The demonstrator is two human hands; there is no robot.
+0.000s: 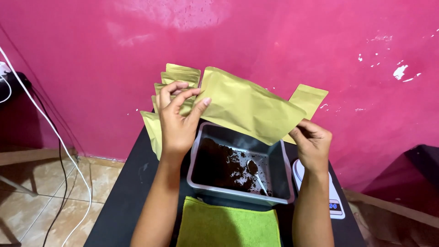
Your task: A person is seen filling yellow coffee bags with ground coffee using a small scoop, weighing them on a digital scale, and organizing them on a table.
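Observation:
A flat gold paper pouch (247, 106) is held up above a grey metal tray (284, 172). My left hand (177, 120) pinches the pouch's left end between thumb and fingers. At the lower right end, my right hand (312, 142) grips the pouch. The tray holds dark brown ground powder (218, 165) and a metal spoon (255, 173) lying in it. A stack of several more gold pouches (179, 78) stands behind my left hand against the wall. Another gold pouch (308, 99) leans on the wall behind the held one.
The tray sits on a small black table (130, 192) against a pink wall. A green cloth (228, 226) lies in front of the tray. A white digital scale (335, 204) rests at the right under my right forearm. White cables (50, 130) hang at the left over a tiled floor.

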